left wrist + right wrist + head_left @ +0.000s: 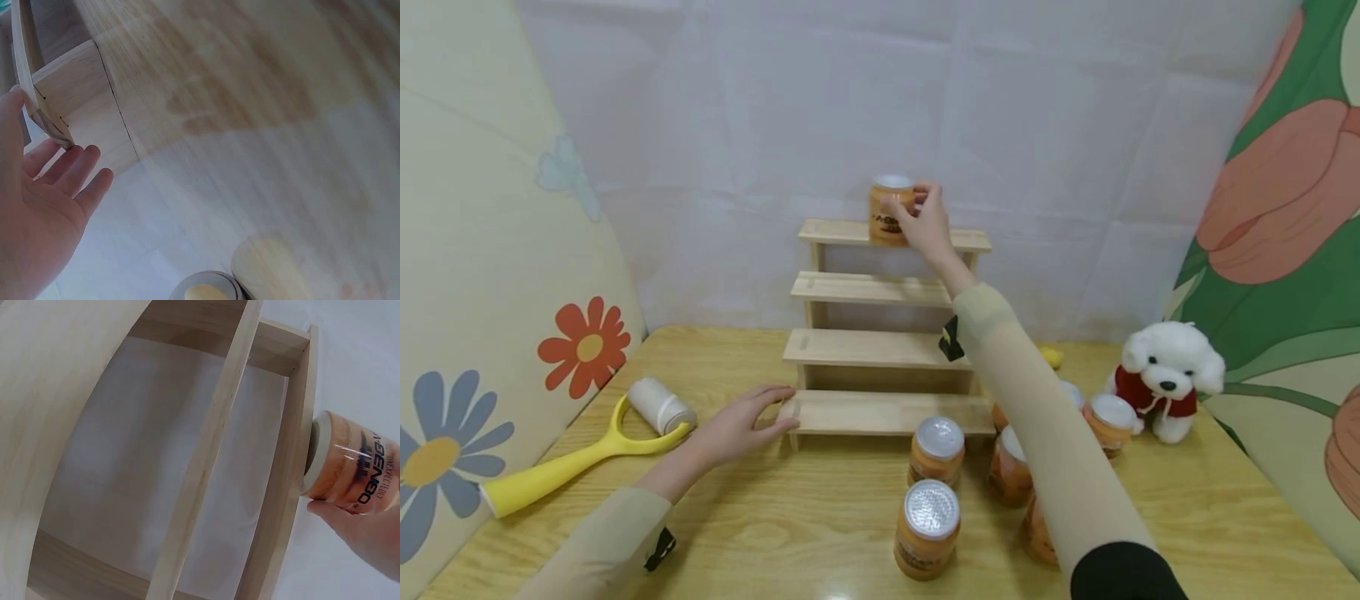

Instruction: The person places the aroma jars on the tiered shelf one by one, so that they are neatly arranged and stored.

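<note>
An orange jar (882, 227), its label (375, 472) reading "BENBO" in dark capitals, sits at the wooden stand's (857, 346) top step (831, 232), clamped in the fingers of the right hand (927, 227). The left hand (741, 427), fingers apart, touches the lowest step (880, 412). Lidded jars (917, 546) stand on the table (760, 533).

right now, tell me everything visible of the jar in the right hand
The jar is orange, glossy and cylindrical, with a pale top and dark lettering including BENBO; its material is unclear. Roughly upright, it is gripped by the right hand at the top board of the wooden stand. Whether its base rests there, I cannot tell.
</note>
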A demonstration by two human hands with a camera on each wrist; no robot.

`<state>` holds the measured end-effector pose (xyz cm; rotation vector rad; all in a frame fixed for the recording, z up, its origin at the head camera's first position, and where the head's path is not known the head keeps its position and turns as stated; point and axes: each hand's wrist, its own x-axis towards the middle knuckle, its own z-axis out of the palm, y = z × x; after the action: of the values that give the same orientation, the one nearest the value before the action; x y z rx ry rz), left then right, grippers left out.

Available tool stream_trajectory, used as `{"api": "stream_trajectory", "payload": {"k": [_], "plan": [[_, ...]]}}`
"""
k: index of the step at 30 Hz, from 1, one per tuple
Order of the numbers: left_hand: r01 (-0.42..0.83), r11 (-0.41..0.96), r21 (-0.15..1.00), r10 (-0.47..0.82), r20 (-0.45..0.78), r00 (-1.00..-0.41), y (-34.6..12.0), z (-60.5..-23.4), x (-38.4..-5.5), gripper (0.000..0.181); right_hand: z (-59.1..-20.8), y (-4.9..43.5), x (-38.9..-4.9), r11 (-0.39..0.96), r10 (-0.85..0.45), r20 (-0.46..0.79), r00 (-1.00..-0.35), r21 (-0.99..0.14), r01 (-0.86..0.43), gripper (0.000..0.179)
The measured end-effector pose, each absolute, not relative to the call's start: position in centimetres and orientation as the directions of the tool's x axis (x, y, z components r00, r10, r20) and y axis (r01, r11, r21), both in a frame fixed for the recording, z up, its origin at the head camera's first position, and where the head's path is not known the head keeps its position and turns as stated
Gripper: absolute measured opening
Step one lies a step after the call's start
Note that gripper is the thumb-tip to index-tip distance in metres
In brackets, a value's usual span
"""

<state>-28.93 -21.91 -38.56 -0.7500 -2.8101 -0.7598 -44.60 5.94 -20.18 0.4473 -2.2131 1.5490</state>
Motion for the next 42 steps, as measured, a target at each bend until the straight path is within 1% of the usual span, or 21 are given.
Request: {"api": "stream_trajectory", "payload": {"k": [3,7,9,12,16,18,20,25,28,35,42], "plan": [[0.5,0.749,0.436,0.43,0.255,-0.866,-21.9,-38.6,-28.9,0.058,-20.3,6.1,-44.5,0.306,-0.061,0.468,-0.882,-0.832,-0.462,0.065],[0.498,0.745,0.444,0.428,0.254,-0.867,-22.0,-38.7,-28.8,0.058,-20.7,6.2,-44.6,0.289,-0.12,0.454,-0.883,-0.835,-0.469,0.071],[0.495,0.746,0.446,0.427,0.25,-0.869,-22.0,-38.7,-28.9,0.059,-21.0,6.1,-44.7,0.3,-0.145,0.459,-0.877,-0.824,-0.481,0.077],[0.492,0.747,0.448,0.426,0.245,-0.871,-22.0,-38.8,-28.9,0.06,-21.5,5.9,-45.0,0.352,-0.191,0.486,-0.853,-0.777,-0.522,0.082],[0.488,0.748,0.45,0.423,0.243,-0.873,-22.0,-38.8,-28.9,0.061,-22.0,5.6,-45.2,0.406,-0.214,0.521,-0.826,-0.722,-0.561,0.083],[0.487,0.748,0.452,0.422,0.243,-0.874,-22.0,-38.8,-28.8,0.06,-22.2,5.4,-45.1,0.41,-0.197,0.536,-0.821,-0.716,-0.565,0.082],[0.489,0.747,0.451,0.423,0.246,-0.872,-22.0,-38.8,-28.8,0.06,-22.4,5.1,-45.0,0.403,-0.159,0.535,-0.83,-0.732,-0.549,0.081],[0.491,0.747,0.448,0.423,0.249,-0.871,-22.1,-38.7,-28.7,0.06,-22.6,4.4,-44.9,0.388,-0.069,0.49,-0.869,-0.789,-0.476,0.063],[0.492,0.746,0.448,0.424,0.25,-0.871,-22.1,-38.8,-28.7,0.06,-22.7,4.1,-44.7,0.427,-0.043,0.484,-0.874,-0.782,-0.454,0.054],[0.494,0.747,0.445,0.427,0.249,-0.869,-22.3,-38.8,-28.3,0.059,-23.1,3.4,-44.5,0.461,-0.012,0.498,-0.867,-0.767,-0.447,0.053],[0.484,0.747,0.455,0.421,0.239,-0.875,-22.3,-38.8,-28.4,0.06,-23.2,3.1,-44.8,0.565,0.021,0.543,-0.839,-0.699,-0.439,0.05]]}}
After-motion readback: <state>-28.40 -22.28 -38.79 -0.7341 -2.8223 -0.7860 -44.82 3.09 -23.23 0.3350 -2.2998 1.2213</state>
